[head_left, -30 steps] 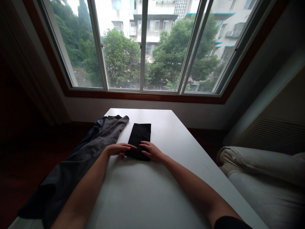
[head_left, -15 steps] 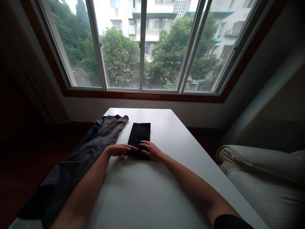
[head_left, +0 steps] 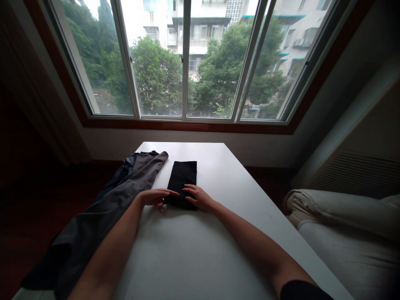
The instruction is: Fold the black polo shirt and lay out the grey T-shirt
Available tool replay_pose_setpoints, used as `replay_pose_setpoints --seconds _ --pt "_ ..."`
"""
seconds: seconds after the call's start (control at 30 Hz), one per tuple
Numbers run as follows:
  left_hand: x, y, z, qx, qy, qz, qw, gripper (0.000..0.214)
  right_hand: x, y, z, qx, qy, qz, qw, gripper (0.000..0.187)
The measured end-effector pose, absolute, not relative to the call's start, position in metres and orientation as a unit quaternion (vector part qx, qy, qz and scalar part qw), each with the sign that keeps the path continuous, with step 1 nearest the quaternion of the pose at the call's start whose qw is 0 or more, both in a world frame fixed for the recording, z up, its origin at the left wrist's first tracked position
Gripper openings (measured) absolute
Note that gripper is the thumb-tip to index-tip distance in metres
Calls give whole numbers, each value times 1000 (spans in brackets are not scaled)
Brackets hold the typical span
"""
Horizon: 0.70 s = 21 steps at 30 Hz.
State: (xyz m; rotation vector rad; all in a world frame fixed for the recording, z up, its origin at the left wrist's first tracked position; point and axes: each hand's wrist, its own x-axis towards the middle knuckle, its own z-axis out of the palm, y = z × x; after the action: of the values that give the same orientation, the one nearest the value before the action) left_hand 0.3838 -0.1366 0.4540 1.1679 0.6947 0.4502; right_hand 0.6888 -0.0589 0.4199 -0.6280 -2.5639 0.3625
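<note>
A black folded cloth (head_left: 183, 174), flat and roughly rectangular, lies on the white table (head_left: 200, 254). My left hand (head_left: 154, 196) rests at its near left corner, index finger stretched across the fabric and the other fingers hanging lower by the edge. On the cloth's near right part lies my right hand (head_left: 200, 197), palm down with fingers spread. Neither hand grips the cloth. The cloth's near edge is partly covered by my fingers.
Grey trousers or similar long garments (head_left: 125, 196) lie along the table's left side, with dark blue cloth (head_left: 123, 168) beneath. A pale sofa (head_left: 346, 216) stands at the right. Beyond the table's far edge is a wide window (head_left: 184, 121).
</note>
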Motion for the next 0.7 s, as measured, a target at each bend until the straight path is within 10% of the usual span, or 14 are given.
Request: replay_pose_setpoints --seconds 0.7 --pt "365 -139 463 546 387 296 682 47 691 -59 419 -230 -936 133 233 46"
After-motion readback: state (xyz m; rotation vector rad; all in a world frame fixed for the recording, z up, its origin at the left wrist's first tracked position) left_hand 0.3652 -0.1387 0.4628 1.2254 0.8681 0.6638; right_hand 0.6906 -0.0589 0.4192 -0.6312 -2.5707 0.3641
